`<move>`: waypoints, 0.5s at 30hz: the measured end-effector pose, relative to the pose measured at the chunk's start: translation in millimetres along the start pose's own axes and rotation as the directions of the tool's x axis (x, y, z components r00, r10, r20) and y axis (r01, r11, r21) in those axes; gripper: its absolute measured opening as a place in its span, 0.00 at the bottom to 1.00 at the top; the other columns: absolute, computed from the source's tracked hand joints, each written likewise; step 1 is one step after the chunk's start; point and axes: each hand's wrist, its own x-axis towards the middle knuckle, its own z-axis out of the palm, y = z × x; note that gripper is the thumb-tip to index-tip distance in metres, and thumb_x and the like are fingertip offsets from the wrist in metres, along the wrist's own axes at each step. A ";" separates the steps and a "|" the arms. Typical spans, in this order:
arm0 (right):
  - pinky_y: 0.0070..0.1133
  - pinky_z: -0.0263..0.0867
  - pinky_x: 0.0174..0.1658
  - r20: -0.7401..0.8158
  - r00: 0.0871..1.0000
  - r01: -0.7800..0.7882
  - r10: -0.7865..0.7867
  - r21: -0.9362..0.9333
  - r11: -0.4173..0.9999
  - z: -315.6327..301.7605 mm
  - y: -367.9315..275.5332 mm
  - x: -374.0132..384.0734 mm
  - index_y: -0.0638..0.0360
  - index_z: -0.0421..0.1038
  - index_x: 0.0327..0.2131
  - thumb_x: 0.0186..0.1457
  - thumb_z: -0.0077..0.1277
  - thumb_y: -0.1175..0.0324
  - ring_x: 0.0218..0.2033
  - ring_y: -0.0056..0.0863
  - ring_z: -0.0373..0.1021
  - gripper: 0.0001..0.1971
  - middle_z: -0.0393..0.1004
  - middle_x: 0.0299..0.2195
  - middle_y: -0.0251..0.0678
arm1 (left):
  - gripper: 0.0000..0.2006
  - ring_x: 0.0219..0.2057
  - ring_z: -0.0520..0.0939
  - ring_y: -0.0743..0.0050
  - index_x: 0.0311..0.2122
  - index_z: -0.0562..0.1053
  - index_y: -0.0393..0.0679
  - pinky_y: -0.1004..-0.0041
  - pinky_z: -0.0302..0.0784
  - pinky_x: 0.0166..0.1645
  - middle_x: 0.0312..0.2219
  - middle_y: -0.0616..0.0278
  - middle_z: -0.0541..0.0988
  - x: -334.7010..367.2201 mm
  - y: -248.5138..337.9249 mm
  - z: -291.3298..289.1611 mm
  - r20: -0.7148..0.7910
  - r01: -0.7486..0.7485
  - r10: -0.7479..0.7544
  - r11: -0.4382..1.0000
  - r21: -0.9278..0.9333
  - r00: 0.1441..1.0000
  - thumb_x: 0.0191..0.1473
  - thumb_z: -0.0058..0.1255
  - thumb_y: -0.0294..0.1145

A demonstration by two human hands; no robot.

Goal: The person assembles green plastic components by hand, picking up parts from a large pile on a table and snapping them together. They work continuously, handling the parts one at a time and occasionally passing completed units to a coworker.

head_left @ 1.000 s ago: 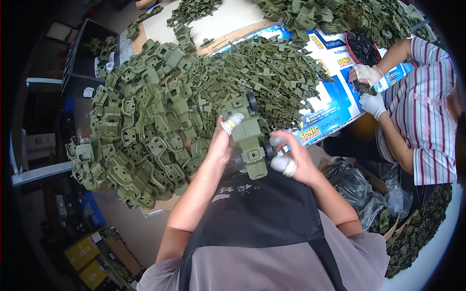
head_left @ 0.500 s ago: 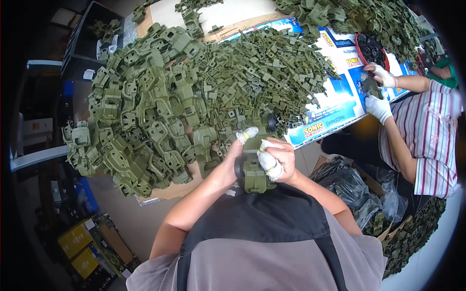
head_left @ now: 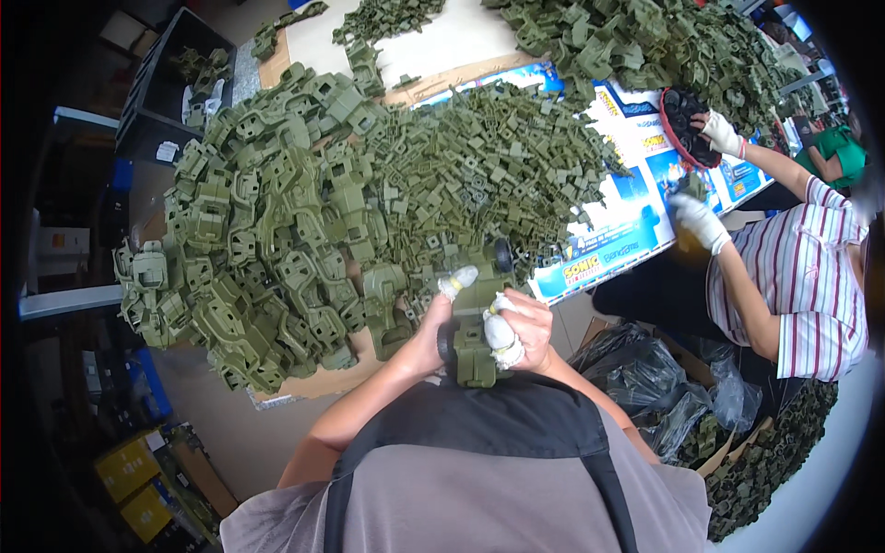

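Observation:
Close in front of my body I hold an olive-green toy vehicle with dark wheels. My left hand grips its left side, beside a black wheel; the thumb is wrapped in white. From the right, my right hand closes around the vehicle, white wrapping on its thumb and fingers. Another black wheel shows at the far end. Hands hide part of the vehicle's middle. Just beyond lies a heap of small green plastic parts.
Larger green vehicle shells pile up at left. At right, a co-worker in a striped shirt wears white gloves, one hand at a red-rimmed tray of black wheels. Below the table's right edge are dark plastic bags and more green parts.
My hands keep their grip on the vehicle, which sits slightly lower and further left in view. The co-worker's one hand has reached into the tray of wheels; the other is blurred by motion.

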 end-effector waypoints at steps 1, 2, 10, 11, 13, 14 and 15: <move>0.25 0.52 0.17 -0.017 1.000 0.004 -0.004 -0.007 1.000 1.4 0.4 0.5 0.63 0.61 0.14 0.35 0.54 0.73 0.14 0.33 0.57 0.11 0.58 0.14 0.36 | 0.38 0.48 0.68 0.77 0.58 0.49 0.44 0.72 0.62 0.53 0.47 0.60 0.66 -1.5 2.1 3.3 -0.019 0.021 -0.024 0.991 -0.130 1.000 0.44 0.58 0.26; 0.25 0.52 0.16 -0.035 0.999 0.007 -0.007 -0.014 1.000 2.9 0.8 1.7 0.63 0.61 0.14 0.35 0.54 0.73 0.14 0.33 0.57 0.11 0.58 0.14 0.36 | 0.34 0.46 0.69 0.77 0.56 0.52 0.42 0.73 0.63 0.52 0.46 0.60 0.67 0.1 5.7 4.2 -0.028 0.025 -0.029 0.989 -0.144 0.999 0.46 0.56 0.26; 0.27 0.58 0.24 0.342 0.902 -0.348 0.264 0.213 0.913 -10.3 9.6 32.0 0.64 0.65 0.17 0.44 0.49 0.70 0.20 0.40 0.64 0.09 0.66 0.18 0.40 | 0.34 0.49 0.67 0.74 0.59 0.48 0.44 0.72 0.64 0.53 0.48 0.58 0.64 7.7 21.0 -0.1 -0.010 0.250 -0.269 0.908 -0.336 0.963 0.50 0.53 0.32; 0.27 0.58 0.24 0.317 0.905 -0.371 0.284 0.262 0.891 -5.4 9.4 26.5 0.65 0.65 0.17 0.44 0.48 0.71 0.19 0.40 0.64 0.09 0.66 0.18 0.41 | 0.32 0.49 0.67 0.74 0.59 0.47 0.44 0.72 0.64 0.54 0.49 0.58 0.64 5.3 9.3 -2.4 -0.007 0.167 -0.171 0.968 -0.188 0.985 0.53 0.49 0.33; 0.27 0.58 0.24 0.252 0.925 -0.354 0.284 0.305 0.884 4.2 12.0 19.4 0.66 0.66 0.17 0.42 0.49 0.71 0.19 0.40 0.63 0.08 0.67 0.18 0.41 | 0.28 0.50 0.67 0.74 0.59 0.47 0.44 0.72 0.64 0.54 0.49 0.59 0.64 2.3 4.8 -2.8 -0.016 0.086 -0.089 0.987 -0.136 0.996 0.57 0.42 0.33; 0.26 0.59 0.25 0.209 0.940 -0.323 0.269 0.293 0.900 6.8 13.2 15.8 0.67 0.66 0.17 0.40 0.50 0.71 0.19 0.39 0.63 0.08 0.67 0.17 0.40 | 0.27 0.50 0.67 0.74 0.59 0.47 0.44 0.72 0.64 0.54 0.49 0.59 0.64 0.4 5.4 0.2 -0.036 0.099 -0.111 0.966 -0.239 0.993 0.58 0.40 0.34; 0.26 0.59 0.25 0.168 0.953 -0.293 0.254 0.282 0.914 10.1 13.7 12.1 0.68 0.67 0.17 0.37 0.51 0.71 0.18 0.38 0.63 0.08 0.67 0.17 0.40 | 0.25 0.50 0.67 0.75 0.59 0.47 0.44 0.72 0.64 0.54 0.49 0.59 0.64 -2.1 6.9 2.8 -0.057 0.111 -0.138 0.934 -0.339 0.989 0.59 0.38 0.34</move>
